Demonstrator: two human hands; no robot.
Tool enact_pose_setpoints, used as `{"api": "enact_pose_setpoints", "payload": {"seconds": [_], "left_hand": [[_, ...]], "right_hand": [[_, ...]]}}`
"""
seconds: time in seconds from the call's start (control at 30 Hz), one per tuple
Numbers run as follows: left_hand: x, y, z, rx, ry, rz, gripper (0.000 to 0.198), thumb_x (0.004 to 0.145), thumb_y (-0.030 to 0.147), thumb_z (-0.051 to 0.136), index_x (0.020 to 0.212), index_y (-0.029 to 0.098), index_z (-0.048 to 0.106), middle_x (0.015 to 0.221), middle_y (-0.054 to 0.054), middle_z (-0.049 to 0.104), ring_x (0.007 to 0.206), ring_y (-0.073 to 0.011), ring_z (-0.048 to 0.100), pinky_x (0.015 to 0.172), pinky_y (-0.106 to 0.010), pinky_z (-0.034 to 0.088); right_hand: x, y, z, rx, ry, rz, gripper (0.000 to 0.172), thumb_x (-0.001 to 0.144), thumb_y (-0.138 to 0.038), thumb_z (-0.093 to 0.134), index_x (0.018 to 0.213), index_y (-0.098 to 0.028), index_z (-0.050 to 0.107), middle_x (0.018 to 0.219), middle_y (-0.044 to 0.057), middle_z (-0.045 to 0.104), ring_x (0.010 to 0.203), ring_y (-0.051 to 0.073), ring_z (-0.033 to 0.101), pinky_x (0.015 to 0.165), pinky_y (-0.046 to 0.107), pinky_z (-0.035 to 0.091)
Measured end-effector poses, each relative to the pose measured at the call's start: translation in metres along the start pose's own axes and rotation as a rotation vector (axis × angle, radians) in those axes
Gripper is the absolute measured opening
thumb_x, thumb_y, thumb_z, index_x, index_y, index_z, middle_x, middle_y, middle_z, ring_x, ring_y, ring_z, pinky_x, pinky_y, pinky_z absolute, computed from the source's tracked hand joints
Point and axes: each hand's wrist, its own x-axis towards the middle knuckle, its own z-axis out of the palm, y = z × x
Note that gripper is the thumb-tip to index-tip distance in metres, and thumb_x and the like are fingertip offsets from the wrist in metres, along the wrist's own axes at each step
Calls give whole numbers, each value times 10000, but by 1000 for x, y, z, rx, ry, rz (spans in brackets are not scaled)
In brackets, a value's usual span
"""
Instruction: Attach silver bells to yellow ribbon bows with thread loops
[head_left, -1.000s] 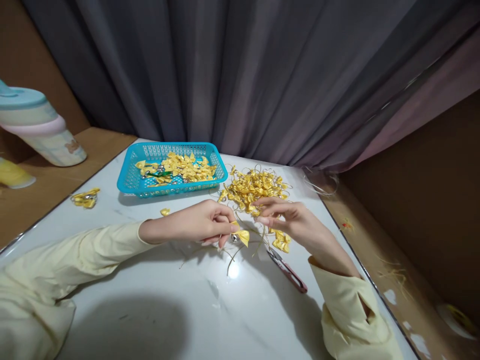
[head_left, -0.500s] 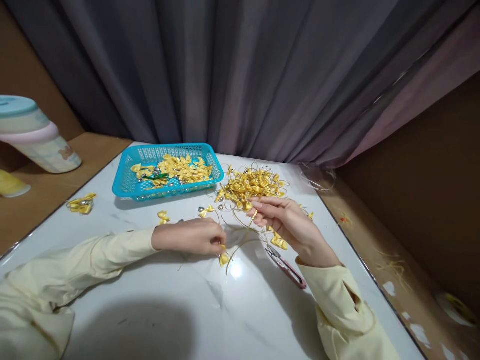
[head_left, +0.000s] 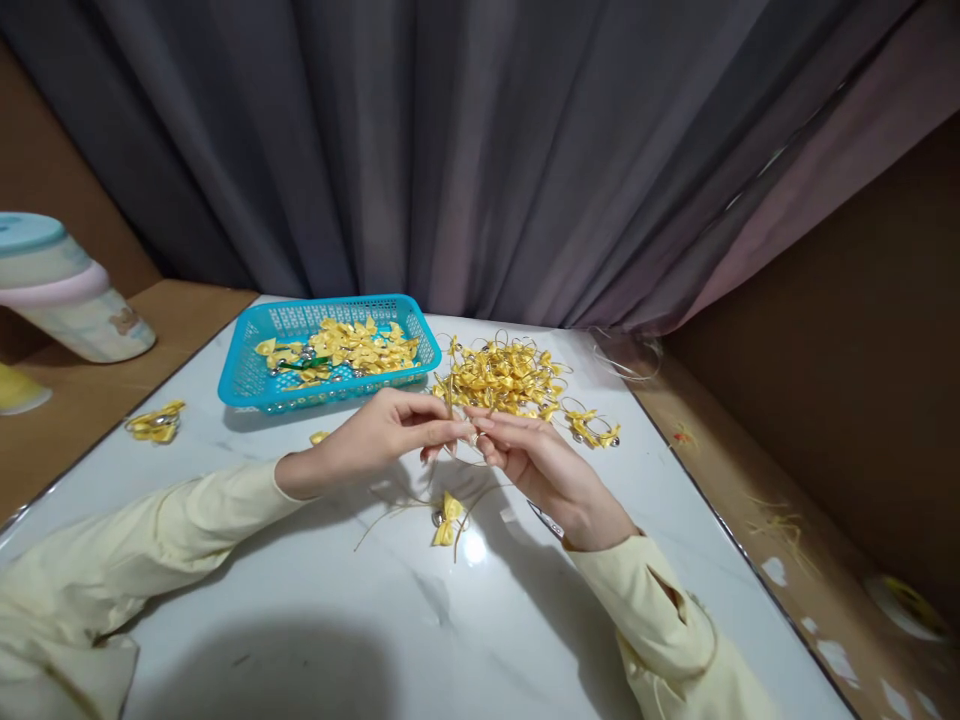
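Above the white tabletop [head_left: 315,600], my left hand [head_left: 397,428] and my right hand [head_left: 544,470] meet fingertip to fingertip. Both pinch a thin gold cord [head_left: 466,460] that loops between them. One yellow bow [head_left: 448,520] with a silver bell lies on the table below my hands, loose cords around it. Just behind my fingers is a heap of yellow bows [head_left: 502,375] with cord loops. Scissors [head_left: 546,520] lie partly hidden beneath my right hand and wrist.
A blue basket [head_left: 229,375] of yellow bows stands at the back left. Bows lie at the left edge [head_left: 156,423] and right of the heap [head_left: 591,428]. A tumbler [head_left: 82,300] stands far left. Curtains hang behind; tape [head_left: 907,608] and paper scraps lie at right.
My left hand has left the bow on the table and moved up to meet my right hand. My right hand has shifted slightly left and down. The view has shifted slightly.
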Motion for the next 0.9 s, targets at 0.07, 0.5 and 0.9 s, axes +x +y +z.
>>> {"api": "enact_pose_setpoints", "payload": {"seconds": [0.07, 0.5, 0.9], "left_hand": [[4, -3, -3, -150, -70, -11, 288, 839, 396, 560, 722, 143, 633, 654, 7, 538, 610, -97, 472, 591, -225, 408], [-12, -73, -4, -913, -364, -308, 277, 716, 341, 711, 631, 110, 584, 623, -33, 616, 390, -55, 455, 367, -185, 272], [-11, -88, -4, -1027, -526, -312, 275, 727, 277, 700, 563, 78, 605, 457, -20, 531, 374, -66, 421, 410, -199, 333]], "right_hand": [[1, -1, -1, 22, -28, 5, 167, 733, -80, 655, 886, -108, 717, 764, 22, 652, 580, 29, 537, 588, 115, 494], [18, 39, -1, 145, -225, 166, 234, 590, -212, 820, 659, -128, 613, 561, -7, 650, 418, 20, 531, 417, 80, 418], [20, 43, -12, -66, -397, 284, 162, 661, -214, 762, 666, -67, 692, 603, 46, 674, 492, 78, 601, 509, 177, 469]]}}
